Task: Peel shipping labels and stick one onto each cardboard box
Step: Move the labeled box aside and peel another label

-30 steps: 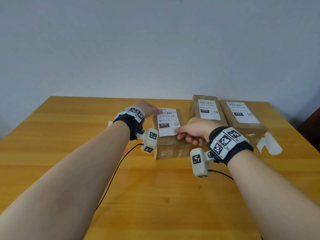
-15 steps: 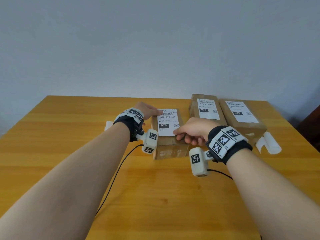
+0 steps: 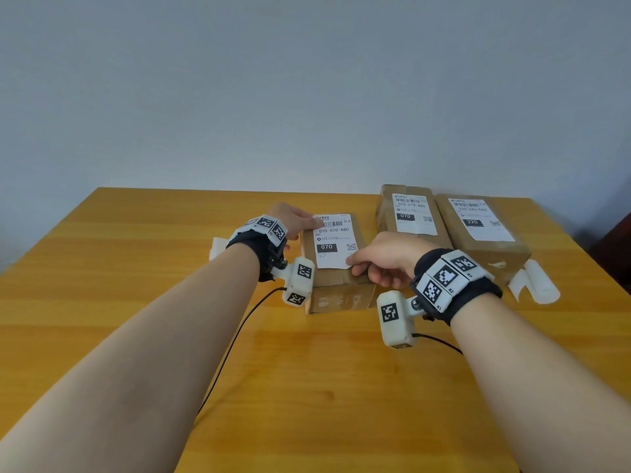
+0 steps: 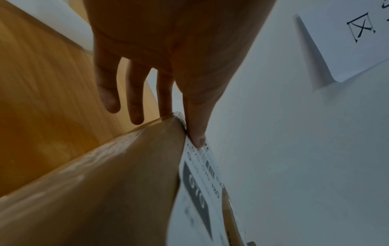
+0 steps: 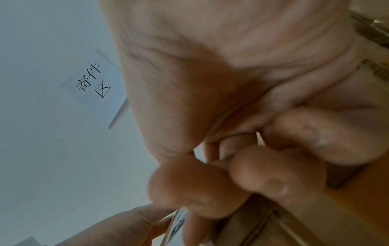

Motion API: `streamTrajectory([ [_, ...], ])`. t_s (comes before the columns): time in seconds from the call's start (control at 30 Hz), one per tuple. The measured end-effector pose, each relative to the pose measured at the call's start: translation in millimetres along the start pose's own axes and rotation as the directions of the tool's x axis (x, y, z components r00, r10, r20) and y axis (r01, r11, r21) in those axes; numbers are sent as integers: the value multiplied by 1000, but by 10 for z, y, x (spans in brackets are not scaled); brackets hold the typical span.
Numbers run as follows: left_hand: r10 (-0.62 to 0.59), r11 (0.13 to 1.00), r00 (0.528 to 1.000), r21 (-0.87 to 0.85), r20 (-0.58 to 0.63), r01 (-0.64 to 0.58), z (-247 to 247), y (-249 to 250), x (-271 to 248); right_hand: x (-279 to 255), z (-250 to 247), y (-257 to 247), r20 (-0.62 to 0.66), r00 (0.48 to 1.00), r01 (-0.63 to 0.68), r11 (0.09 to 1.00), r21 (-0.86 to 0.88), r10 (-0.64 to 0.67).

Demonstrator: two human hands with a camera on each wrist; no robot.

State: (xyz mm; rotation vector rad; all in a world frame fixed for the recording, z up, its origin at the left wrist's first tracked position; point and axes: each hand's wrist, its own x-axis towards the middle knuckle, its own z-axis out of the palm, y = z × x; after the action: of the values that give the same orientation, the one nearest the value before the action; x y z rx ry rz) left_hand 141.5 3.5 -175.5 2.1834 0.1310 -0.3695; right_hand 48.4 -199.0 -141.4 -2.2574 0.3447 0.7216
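A brown cardboard box (image 3: pixel 341 295) lies at the table's middle with a white shipping label (image 3: pixel 333 240) along its top. My left hand (image 3: pixel 307 221) is at the box's far left corner. Its thumb presses the label's top edge (image 4: pixel 199 139) and its fingers (image 4: pixel 136 106) reach straight past the box's side. My right hand (image 3: pixel 353 264) has curled fingers and pinches the label's near right corner, which shows as a white sliver in the right wrist view (image 5: pixel 197 154). The label's far end (image 5: pixel 177 221) shows next to my left thumb.
Two more boxes (image 3: pixel 415 230) (image 3: pixel 485 244), each with a label, stand side by side at the back right. White backing paper lies curled at the right (image 3: pixel 532 281) and behind my left wrist (image 3: pixel 218 247). A paper sign (image 5: pixel 92 83) hangs on the wall.
My left thumb has slid slightly to the right along the label's top edge. My right hand keeps its hold on the near corner. The box has not moved.
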Motion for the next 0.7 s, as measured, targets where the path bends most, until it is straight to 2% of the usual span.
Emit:
streamTrajectory([
  [0.37,6,1000,1000,4,-1,-6,9,11,-70,-21,-21,-28,-46,999,19,994,-103,-24],
  [0.6,22,1000,1000,-23,14,-22,21,-29,-106,19,-22,22,-139,989,22,983,-184,-48],
  [0.7,-4,998,1000,-64,18,5,5,-22,-127,19,6,24,-140,989,36,990,-135,-55],
])
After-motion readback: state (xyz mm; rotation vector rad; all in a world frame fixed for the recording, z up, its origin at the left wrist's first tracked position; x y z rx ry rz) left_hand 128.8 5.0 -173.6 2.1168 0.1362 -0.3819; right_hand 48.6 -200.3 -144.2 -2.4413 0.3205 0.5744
